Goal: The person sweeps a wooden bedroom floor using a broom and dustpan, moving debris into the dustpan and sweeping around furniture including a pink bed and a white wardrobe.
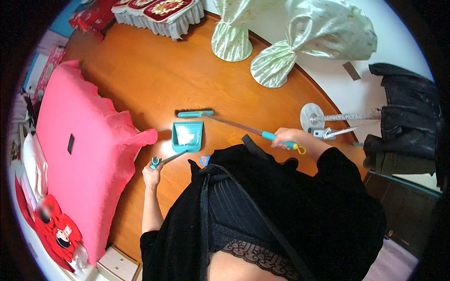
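My left hand (152,175) grips the top of the long handle of a teal dustpan (187,137). The dustpan rests on the orange-brown wooden floor (147,63), and bright light glares off its inside. In my right hand (284,136) is the handle of a broom (232,123), with teal grips and a yellow hanging loop at its end. The broom's head (195,114), teal with dark bristles, lies on the floor just beyond the dustpan's front edge. A narrow gap shows between the two.
On the left is a bed (95,151) with a pink ruffled cover and a phone (71,144) on it. Green curtains (274,65) hang along the far wall. A coat stand base (312,117) and dark jackets (404,123) are at right. A small nightstand (119,264) stands at lower left.
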Demonstrator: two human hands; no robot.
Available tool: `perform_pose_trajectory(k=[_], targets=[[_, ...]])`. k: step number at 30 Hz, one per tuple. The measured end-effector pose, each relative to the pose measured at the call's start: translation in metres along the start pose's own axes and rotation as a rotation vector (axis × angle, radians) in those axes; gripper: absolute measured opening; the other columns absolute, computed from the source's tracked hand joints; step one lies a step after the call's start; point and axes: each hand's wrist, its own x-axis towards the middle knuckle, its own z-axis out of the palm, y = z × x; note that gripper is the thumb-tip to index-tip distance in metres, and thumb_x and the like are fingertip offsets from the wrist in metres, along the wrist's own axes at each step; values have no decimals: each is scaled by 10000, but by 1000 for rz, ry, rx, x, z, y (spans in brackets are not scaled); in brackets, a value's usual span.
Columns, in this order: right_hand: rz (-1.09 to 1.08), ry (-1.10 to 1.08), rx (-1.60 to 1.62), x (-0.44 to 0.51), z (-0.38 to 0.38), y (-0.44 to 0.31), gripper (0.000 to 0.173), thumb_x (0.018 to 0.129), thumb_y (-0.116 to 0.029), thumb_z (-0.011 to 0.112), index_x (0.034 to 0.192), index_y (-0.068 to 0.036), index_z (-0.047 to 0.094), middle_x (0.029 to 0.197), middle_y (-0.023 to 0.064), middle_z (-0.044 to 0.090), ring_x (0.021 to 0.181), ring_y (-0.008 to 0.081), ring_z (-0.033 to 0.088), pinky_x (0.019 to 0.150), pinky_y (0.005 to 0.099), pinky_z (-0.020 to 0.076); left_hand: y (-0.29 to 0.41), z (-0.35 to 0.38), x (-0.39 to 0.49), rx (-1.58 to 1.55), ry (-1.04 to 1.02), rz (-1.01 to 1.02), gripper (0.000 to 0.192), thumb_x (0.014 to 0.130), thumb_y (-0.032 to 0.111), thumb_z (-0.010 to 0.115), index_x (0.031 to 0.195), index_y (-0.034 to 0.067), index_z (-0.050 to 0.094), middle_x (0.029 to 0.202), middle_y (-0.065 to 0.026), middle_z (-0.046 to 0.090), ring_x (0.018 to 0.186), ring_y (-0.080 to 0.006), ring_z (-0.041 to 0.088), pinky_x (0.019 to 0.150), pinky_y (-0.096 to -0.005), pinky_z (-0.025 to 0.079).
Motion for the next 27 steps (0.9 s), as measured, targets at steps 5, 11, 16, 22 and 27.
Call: perform_pose_trajectory(k=[5,11,16,22,27], targets=[[-13,220,-61,-32,-41,68,231,653,-133,633,557,-45,442,490,53,468,417,150,463,375,306,379,-7,10,16,-71,19,-115,226,675,182,667,797,-4,629,664,-35,596,625,-92,513,614,-254,422],[46,463,102,-79,-95,156,225,637,-110,636,540,-28,451,484,71,482,407,161,476,369,317,384,43,26,3,-336,95,-227,125,721,140,622,648,89,534,486,35,430,370,-45,371,339,-203,270],[117,615,261,-58,-157,232,170,664,-71,616,560,-7,499,491,90,494,405,187,487,371,337,385,68,36,-28,-365,233,-327,154,722,155,620,639,85,510,471,21,412,328,-67,338,314,-220,255],[134,548,557,-14,-257,297,215,708,-53,564,536,-60,434,466,62,437,399,174,452,374,326,369,83,61,-63,-399,340,-320,150,722,164,625,668,59,532,468,2,411,327,-74,332,311,-226,256],[81,513,679,18,-319,309,215,746,-104,536,567,-67,422,450,36,404,386,160,416,372,311,352,107,74,-104,-401,394,-349,162,723,169,631,678,62,518,455,5,386,316,-85,329,300,-230,258]])
